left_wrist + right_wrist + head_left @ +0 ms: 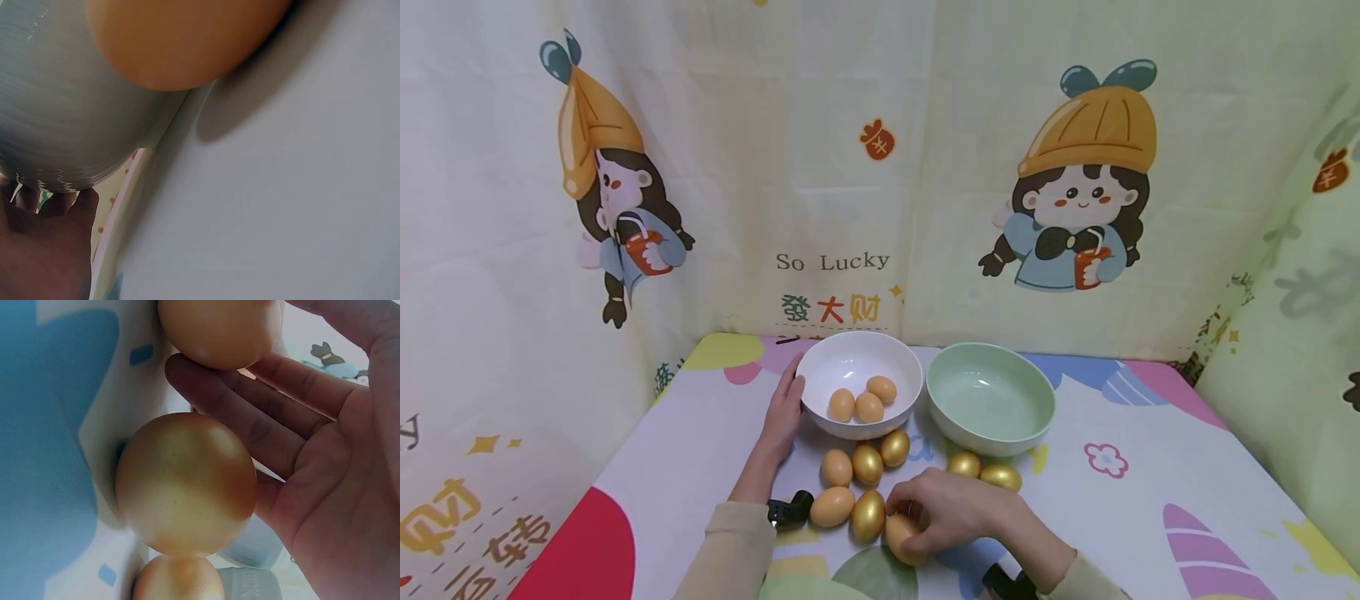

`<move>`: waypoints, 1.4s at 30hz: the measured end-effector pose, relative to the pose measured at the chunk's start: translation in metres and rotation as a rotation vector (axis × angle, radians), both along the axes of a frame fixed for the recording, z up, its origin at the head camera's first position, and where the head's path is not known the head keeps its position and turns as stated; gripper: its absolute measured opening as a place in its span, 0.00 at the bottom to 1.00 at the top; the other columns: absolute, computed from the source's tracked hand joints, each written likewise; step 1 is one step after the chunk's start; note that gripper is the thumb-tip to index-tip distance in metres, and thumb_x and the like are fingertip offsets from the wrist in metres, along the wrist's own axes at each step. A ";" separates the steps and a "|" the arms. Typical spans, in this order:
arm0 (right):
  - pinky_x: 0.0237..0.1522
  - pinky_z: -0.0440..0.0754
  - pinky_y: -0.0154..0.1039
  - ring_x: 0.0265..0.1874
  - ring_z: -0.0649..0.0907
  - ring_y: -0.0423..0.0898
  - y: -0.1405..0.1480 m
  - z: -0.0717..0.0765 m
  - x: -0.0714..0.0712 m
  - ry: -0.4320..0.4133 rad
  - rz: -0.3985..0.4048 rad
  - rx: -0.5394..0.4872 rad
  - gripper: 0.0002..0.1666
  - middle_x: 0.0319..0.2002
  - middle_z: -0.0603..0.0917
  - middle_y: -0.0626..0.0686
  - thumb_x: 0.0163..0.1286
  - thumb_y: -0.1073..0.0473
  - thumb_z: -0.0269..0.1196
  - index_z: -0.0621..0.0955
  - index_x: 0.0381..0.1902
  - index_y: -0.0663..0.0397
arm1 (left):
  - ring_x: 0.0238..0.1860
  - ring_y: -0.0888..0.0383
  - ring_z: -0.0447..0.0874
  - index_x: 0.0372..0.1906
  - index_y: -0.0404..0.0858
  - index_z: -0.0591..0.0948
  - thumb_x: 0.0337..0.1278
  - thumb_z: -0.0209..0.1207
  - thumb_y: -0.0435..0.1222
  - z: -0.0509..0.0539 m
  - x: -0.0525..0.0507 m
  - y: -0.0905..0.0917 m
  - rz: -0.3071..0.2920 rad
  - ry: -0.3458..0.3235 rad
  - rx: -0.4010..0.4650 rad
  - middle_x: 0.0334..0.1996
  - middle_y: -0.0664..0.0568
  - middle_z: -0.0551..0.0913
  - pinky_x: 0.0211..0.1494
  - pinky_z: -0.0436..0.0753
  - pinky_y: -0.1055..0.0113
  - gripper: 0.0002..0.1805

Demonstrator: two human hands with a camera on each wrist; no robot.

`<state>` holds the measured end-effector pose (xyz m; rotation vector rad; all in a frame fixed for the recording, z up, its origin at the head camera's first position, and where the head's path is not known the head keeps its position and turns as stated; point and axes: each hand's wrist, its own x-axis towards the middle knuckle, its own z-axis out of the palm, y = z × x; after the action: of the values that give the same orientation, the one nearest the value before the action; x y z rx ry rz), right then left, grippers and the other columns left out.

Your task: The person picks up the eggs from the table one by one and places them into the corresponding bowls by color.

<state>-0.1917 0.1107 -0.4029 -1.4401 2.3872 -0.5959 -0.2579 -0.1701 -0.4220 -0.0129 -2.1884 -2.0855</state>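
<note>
A white bowl (859,427) holds several brown eggs. My left hand (782,412) grips its left side, fingers along the outer wall and thumb by the rim; the left wrist view shows the fingers (62,203) against the bowl (56,106). My right hand (951,504) holds a brown egg (904,540) at the table's front, thumb on the near side. In the right wrist view that egg (222,328) sits between thumb and fingers. Immediately left of it lies a gold egg (868,517), then another brown egg (832,507).
A green bowl (988,442) stands right of the white one, with two gold eggs (1001,478) before it. In front of the white bowl are a brown egg (837,468) and two more gold eggs (867,463). A patterned cloth (1120,517) covers the table; a printed curtain (955,208) hangs behind.
</note>
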 end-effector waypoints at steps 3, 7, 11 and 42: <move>0.32 0.75 0.23 0.29 0.76 0.30 0.000 0.000 0.000 -0.001 0.002 -0.006 0.16 0.33 0.77 0.32 0.61 0.51 0.70 0.84 0.47 0.46 | 0.78 0.46 0.50 0.82 0.42 0.51 0.82 0.38 0.42 -0.005 -0.004 -0.002 -0.001 0.000 0.003 0.80 0.47 0.52 0.76 0.57 0.48 0.30; 0.32 0.76 0.23 0.29 0.77 0.31 0.000 0.001 -0.001 -0.005 -0.013 -0.012 0.16 0.33 0.78 0.32 0.61 0.53 0.71 0.84 0.47 0.47 | 0.78 0.47 0.49 0.82 0.46 0.51 0.82 0.38 0.45 -0.023 -0.018 -0.006 -0.001 0.011 0.018 0.80 0.50 0.52 0.76 0.56 0.49 0.30; 0.34 0.77 0.25 0.31 0.78 0.31 0.001 0.004 -0.002 -0.038 -0.052 -0.010 0.17 0.35 0.79 0.32 0.61 0.53 0.71 0.85 0.48 0.48 | 0.78 0.50 0.50 0.82 0.51 0.52 0.81 0.38 0.49 -0.036 -0.026 -0.008 0.007 0.025 0.013 0.80 0.53 0.53 0.76 0.57 0.50 0.31; 0.49 0.84 0.36 0.49 0.82 0.42 0.009 0.026 -0.028 -0.070 -0.233 -0.348 0.26 0.51 0.83 0.45 0.64 0.63 0.71 0.79 0.60 0.59 | 0.77 0.49 0.53 0.82 0.49 0.53 0.81 0.39 0.49 -0.038 -0.026 -0.007 0.033 0.050 0.012 0.79 0.51 0.54 0.75 0.59 0.49 0.31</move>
<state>-0.2201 0.1193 -0.3769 -1.2433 2.5030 -1.1482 -0.2841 -0.1775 -0.4600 -0.0275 -2.1324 -2.0585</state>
